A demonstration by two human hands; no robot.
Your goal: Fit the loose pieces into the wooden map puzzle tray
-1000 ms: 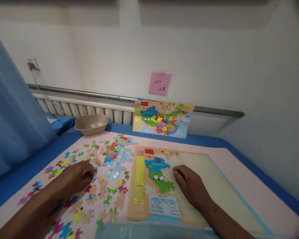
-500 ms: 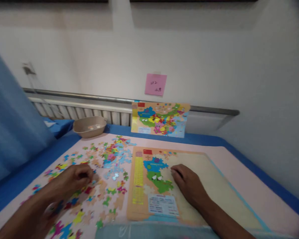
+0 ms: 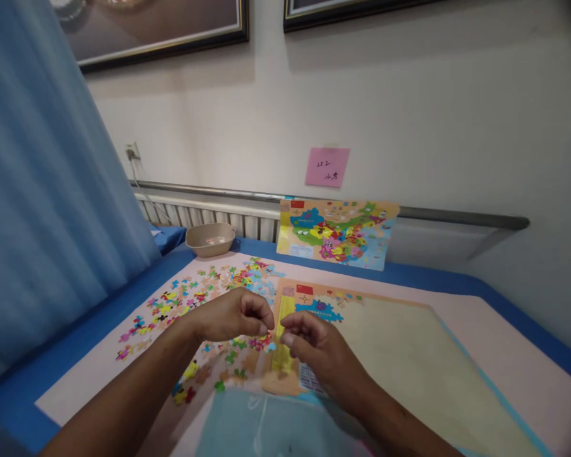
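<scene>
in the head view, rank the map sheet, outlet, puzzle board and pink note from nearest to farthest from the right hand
1. Puzzle board: beneath the right hand
2. Map sheet: beyond the board's far edge
3. Pink note: above the map sheet
4. Outlet: far off to the left

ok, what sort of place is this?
An indoor room, possibly in a clinic or care facility, though nothing confirms it. Clues: a blue curtain at left, a metal rail along the wall, and a radiator below the rail.
</scene>
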